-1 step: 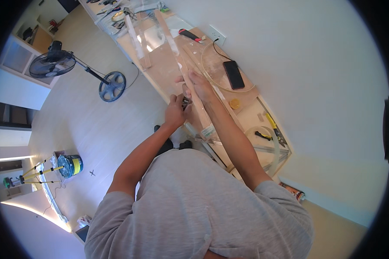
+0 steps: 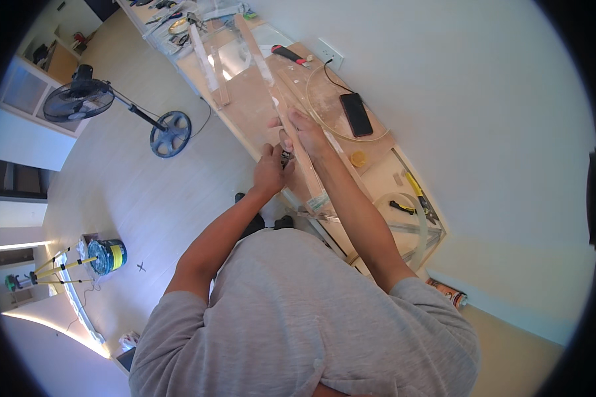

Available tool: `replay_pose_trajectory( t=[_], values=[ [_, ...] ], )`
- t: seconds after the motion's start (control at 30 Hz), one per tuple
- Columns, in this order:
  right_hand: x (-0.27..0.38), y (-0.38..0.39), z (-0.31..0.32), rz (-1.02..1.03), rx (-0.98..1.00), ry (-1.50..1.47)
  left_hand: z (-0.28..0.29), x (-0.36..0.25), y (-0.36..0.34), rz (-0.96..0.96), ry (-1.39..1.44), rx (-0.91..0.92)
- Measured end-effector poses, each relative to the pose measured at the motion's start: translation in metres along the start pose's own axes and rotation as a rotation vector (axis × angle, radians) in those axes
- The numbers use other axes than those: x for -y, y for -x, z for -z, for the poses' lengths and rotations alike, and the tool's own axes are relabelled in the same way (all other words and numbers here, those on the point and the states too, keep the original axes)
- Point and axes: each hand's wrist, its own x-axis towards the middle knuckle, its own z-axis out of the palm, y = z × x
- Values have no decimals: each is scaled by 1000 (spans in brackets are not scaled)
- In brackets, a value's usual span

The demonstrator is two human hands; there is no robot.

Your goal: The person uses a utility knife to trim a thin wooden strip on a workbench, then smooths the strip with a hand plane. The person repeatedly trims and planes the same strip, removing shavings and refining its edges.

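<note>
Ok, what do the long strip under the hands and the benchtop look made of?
The long strip looks like pale bare wood or clear plastic with backing paper, matte; too blurred to settle. The benchtop looks like unfinished plywood, tan and dull. The right hand presses on the strip; the left hand pinches something small and dark.

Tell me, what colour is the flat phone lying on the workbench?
Black. The phone lies on the workbench beyond the right hand, seen best in the head view.

Wooden workbench (image 2: 377,173), black phone (image 2: 356,114), long strip (image 2: 291,126)
</note>
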Motion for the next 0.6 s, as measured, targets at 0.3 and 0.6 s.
replay_pose_trajectory(
  t=[0.3,0.6],
  values=[
    [14,27,-4,92,-160,255,-7,-11,-16,-62,-203,209],
    [8,26,-9,340,-306,788,41,-4,-30,-12,-32,60]
  ],
)
